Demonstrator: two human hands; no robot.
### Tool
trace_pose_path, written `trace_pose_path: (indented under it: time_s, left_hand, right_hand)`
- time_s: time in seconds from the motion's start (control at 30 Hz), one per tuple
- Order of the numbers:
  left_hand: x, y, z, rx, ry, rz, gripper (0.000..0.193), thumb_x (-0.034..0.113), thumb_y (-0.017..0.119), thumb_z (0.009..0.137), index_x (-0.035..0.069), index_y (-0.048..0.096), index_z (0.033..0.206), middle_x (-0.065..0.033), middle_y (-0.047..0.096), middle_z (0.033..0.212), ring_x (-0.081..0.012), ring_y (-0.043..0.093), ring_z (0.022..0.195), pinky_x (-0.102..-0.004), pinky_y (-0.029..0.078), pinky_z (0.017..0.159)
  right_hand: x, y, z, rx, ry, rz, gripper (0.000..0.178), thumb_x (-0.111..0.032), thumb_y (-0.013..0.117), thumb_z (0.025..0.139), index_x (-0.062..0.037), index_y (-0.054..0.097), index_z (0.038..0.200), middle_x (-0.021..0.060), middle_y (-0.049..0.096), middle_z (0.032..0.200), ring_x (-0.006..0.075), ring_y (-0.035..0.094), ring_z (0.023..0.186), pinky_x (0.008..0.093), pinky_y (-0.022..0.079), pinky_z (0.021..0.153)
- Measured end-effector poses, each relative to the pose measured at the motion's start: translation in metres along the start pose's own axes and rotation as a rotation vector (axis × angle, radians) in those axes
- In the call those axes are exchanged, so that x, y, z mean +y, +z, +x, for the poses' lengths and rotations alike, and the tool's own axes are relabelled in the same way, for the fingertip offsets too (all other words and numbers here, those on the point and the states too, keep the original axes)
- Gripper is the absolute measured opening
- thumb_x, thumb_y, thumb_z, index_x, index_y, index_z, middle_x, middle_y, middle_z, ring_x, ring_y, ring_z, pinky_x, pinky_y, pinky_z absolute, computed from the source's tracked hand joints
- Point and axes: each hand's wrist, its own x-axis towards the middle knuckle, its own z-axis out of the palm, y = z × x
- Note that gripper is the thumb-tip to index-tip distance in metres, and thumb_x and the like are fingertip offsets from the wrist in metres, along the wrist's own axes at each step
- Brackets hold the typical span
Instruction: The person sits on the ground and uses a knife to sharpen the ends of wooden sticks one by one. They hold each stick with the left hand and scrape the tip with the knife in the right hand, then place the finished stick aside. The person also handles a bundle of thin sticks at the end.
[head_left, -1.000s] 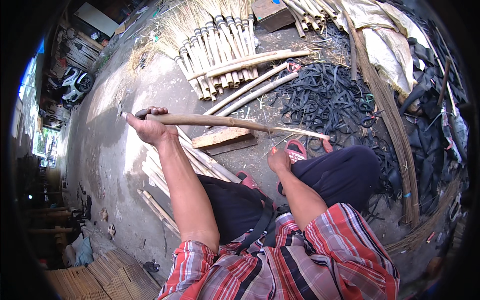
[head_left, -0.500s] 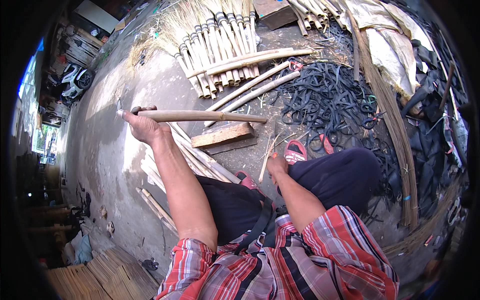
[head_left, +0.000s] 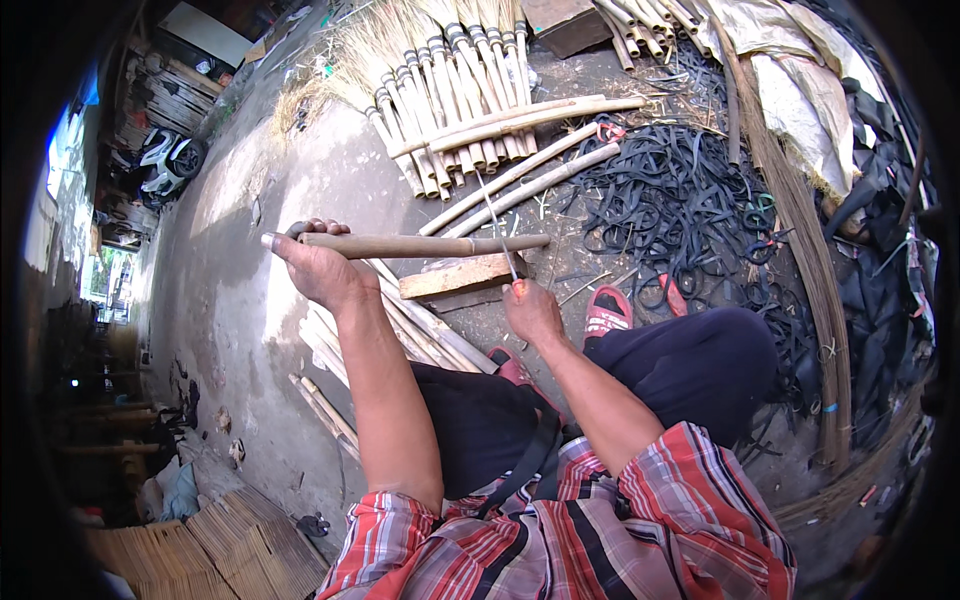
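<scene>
Head view: grey concrete floor [head_left: 235,390], partly sunlit. Stick [head_left: 400,246]: pale brown, slender, appears narrower toward right end; held crosswise near wooden block [head_left: 450,279], contact unclear. Left hand [head_left: 325,268] gripping its left end, forearm extended, thumb leftward. Right hand [head_left: 535,314] closed round long thin blade [head_left: 496,220], pointing away, crossing stick near right end.

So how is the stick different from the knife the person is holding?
The stick is thick and brownish; the knife has a much thinner, greyish blade. The stick lies nearly level across the picture, while the knife points up it, leaning slightly left. The left hand holds the stick; the right hand holds the knife. Both are long and narrow.
</scene>
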Motion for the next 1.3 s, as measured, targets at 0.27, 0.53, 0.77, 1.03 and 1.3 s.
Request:
trace_pose_path:
  time_s: [0.27, 0.53, 0.77, 1.03, 1.3]
  left_hand:
    - [-0.003, 0.000, -0.007, -0.371, -0.062, -0.093, 0.039, 0.036, 0.033, 0.109, 0.011, 0.044, 0.081, -0.0064, 0.046, 0.067, -0.0184, 0.046, 0.059, -0.0382, 0.045, 0.064]
    - [-0.002, 0.004, -0.009, -0.379, -0.150, -0.089, 0.061, 0.053, 0.028, 0.110, 0.008, 0.048, 0.075, -0.0094, 0.048, 0.069, -0.0213, 0.049, 0.067, -0.0373, 0.047, 0.072]
    - [-0.012, 0.012, -0.012, -0.356, 0.137, 0.036, 0.041, 0.045, 0.060, 0.103, 0.007, 0.054, 0.091, -0.0055, 0.053, 0.078, -0.0160, 0.052, 0.068, -0.0361, 0.049, 0.076]
    - [0.040, 0.000, 0.012, -0.202, 0.121, -0.107, 0.038, 0.042, 0.071, 0.098, 0.011, 0.051, 0.088, -0.0004, 0.051, 0.075, -0.0104, 0.052, 0.064, -0.0301, 0.050, 0.069]
    - [0.058, -0.038, 0.053, -0.053, -0.289, -0.296, 0.075, 0.063, 0.070, 0.088, -0.002, 0.051, 0.121, -0.0180, 0.060, 0.109, -0.0296, 0.064, 0.103, -0.0462, 0.051, 0.099]
  right_hand:
    - [-0.005, 0.006, 0.000, 0.009, -0.115, 0.123, 0.035, -0.033, 0.062, 0.096, 0.0018, 0.066, 0.100, 0.0303, 0.069, 0.089, 0.0501, 0.067, 0.090, 0.0566, 0.053, 0.078]
    - [-0.001, 0.006, -0.001, 0.025, -0.150, 0.117, 0.035, -0.034, 0.061, 0.096, 0.0005, 0.064, 0.097, 0.0314, 0.068, 0.087, 0.0512, 0.067, 0.090, 0.0579, 0.052, 0.079]
    - [0.069, 0.014, 0.019, 0.062, 0.362, -0.016, 0.039, -0.032, 0.060, 0.092, 0.0030, 0.069, 0.108, 0.0299, 0.071, 0.102, 0.0466, 0.068, 0.100, 0.0535, 0.054, 0.088]
    - [0.095, -0.004, 0.036, 0.353, 0.244, -0.259, 0.087, -0.029, 0.077, 0.084, -0.0052, 0.032, 0.153, 0.0220, 0.029, 0.161, 0.0393, 0.035, 0.146, 0.0534, 0.036, 0.115]
    - [0.056, -0.057, 0.050, 0.410, -0.268, -0.316, 0.065, -0.025, 0.086, 0.077, -0.0028, 0.056, 0.130, 0.0176, 0.062, 0.129, 0.0364, 0.054, 0.126, 0.0500, 0.040, 0.108]
